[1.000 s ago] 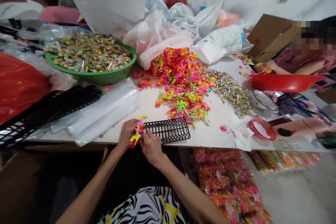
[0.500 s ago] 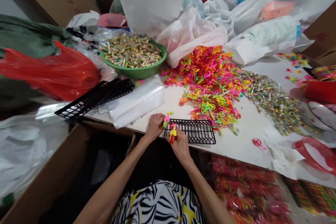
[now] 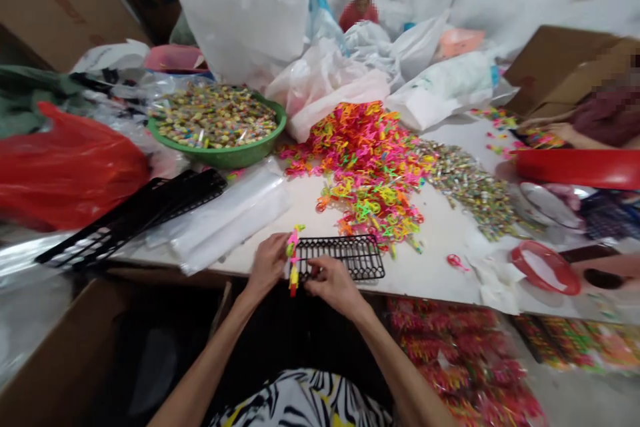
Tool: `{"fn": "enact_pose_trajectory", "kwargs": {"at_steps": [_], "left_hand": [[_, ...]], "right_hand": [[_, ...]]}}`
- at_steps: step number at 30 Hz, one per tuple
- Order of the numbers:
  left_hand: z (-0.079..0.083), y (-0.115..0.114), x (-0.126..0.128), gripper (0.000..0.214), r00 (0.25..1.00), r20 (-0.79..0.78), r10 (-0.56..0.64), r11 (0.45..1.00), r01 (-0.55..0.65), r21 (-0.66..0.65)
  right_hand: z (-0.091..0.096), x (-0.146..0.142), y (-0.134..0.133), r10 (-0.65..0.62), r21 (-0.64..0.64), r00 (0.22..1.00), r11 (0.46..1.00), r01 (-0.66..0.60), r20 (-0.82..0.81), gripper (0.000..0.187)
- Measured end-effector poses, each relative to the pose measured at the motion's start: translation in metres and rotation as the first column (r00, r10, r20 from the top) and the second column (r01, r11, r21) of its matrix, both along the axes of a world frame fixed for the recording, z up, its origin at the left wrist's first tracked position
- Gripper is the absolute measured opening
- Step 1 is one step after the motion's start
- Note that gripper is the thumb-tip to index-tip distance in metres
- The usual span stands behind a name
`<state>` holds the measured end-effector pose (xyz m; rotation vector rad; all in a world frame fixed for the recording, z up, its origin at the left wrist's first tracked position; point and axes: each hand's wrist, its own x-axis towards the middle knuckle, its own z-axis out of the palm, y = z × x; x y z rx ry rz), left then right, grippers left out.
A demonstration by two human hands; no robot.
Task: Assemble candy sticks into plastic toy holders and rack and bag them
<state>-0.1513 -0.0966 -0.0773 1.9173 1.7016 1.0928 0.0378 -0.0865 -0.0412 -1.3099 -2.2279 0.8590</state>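
A black plastic grid rack lies at the table's front edge. My left hand is closed at its left end, fingertips hidden behind the small toys there. A pink and green plastic toy sits at that end, and a yellow and red toy sits just nearer to me. My right hand is over the rack's front left part, thumb and forefinger bent and apart, with nothing visible between them. Behind the rack rises a heap of bright plastic toys.
At the left stand a green basin of small wrapped pieces, clear plastic bags and more black racks. Rightward lie a pile of small tubes, a red basket and another person's arm. Another person is at the back.
My right hand has let go of the yellow and red toy, which is now at the rack's left end, and has drawn slightly right of it. The view has turned right.
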Motion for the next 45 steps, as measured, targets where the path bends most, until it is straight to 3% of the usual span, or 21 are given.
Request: {"fn": "enact_pose_trajectory", "kwargs": {"at_steps": [2,4,5,7,11,14,16,17,20,23,29,32,34,38,40,41,43,45], "left_hand": [[0.009,-0.007,0.006,0.036,0.942,0.280,0.182,0.983,-0.177,-0.046],[0.021,-0.010,0.017,0.042,0.833,0.478,0.277,0.961,-0.249,-0.123],[0.027,-0.011,0.023,0.045,0.816,0.509,0.275,0.961,-0.236,-0.142],[0.039,-0.009,0.036,0.051,0.847,0.477,0.234,0.972,-0.186,-0.145],[0.046,-0.001,0.050,0.058,0.908,0.382,0.172,0.980,-0.119,-0.159],[0.042,0.002,0.048,0.054,0.894,0.410,0.179,0.973,-0.099,-0.207],[0.039,0.001,0.047,0.054,0.874,0.443,0.198,0.968,-0.102,-0.231],[0.038,0.000,0.047,0.054,0.862,0.465,0.202,0.967,-0.100,-0.234],[0.036,-0.001,0.046,0.053,0.832,0.520,0.192,0.969,-0.079,-0.232],[0.035,-0.002,0.045,0.053,0.816,0.543,0.197,0.963,-0.059,-0.261],[0.041,-0.004,0.045,0.053,0.830,0.519,0.202,0.953,-0.044,-0.301],[0.042,-0.002,0.046,0.055,0.881,0.442,0.169,0.955,-0.034,-0.296],[0.042,0.000,0.046,0.056,0.923,0.365,0.118,0.965,-0.020,-0.263],[0.042,0.000,0.044,0.052,0.968,0.240,0.066,0.974,-0.011,-0.225],[0.045,-0.002,0.044,0.050,0.976,0.206,0.072,0.980,-0.031,-0.195],[0.047,-0.004,0.044,0.050,0.979,0.191,0.076,0.984,-0.043,-0.172],[0.048,-0.006,0.046,0.050,0.984,0.158,0.076,0.991,-0.056,-0.125],[0.047,-0.006,0.049,0.048,0.990,0.123,0.063,0.995,-0.053,-0.088]], "right_hand": [[0.017,0.035,0.030,-0.193,0.120,0.981,0.975,0.188,0.029,0.019],[0.032,0.065,0.062,-0.431,0.280,0.882,0.885,0.372,0.189,0.017],[0.038,0.076,0.076,-0.483,0.306,0.823,0.866,0.396,0.300,0.018],[0.043,0.086,0.098,-0.490,0.289,0.732,0.871,0.397,0.473,0.019],[0.037,0.084,0.108,-0.476,0.262,0.711,0.879,0.398,0.518,0.020],[0.030,0.078,0.094,-0.473,0.224,0.819,0.880,0.419,0.326,0.015],[0.023,0.065,0.080,-0.417,0.051,0.908,0.909,0.415,0.047,0.009],[0.018,0.056,0.072,-0.390,-0.067,0.915,0.920,0.385,-0.106,0.005],[0.002,0.015,0.053,-0.368,-0.355,0.832,0.908,0.224,-0.414,0.006],[-0.013,-0.021,0.046,-0.358,-0.462,0.789,0.880,0.107,-0.500,0.007],[-0.020,-0.037,0.053,-0.222,-0.259,0.930,0.955,0.146,-0.293,0.002],[-0.015,-0.041,0.047,-0.120,-0.027,0.992,0.993,0.119,-0.035,0.008],[-0.010,-0.044,0.043,-0.070,0.086,0.986,0.995,0.057,0.154,0.013],[0.006,-0.024,0.054,0.005,0.063,0.975,0.998,-0.019,0.221,0.013],[0.019,0.003,0.072,-0.120,0.110,0.967,0.989,0.097,0.224,0.016],[0.025,0.018,0.083,-0.242,0.163,0.938,0.965,0.206,0.246,0.017],[0.037,0.045,0.103,-0.448,0.240,0.827,0.891,0.385,0.338,0.019],[0.042,0.062,0.118,-0.503,0.240,0.767,0.864,0.442,0.398,0.017]]}}
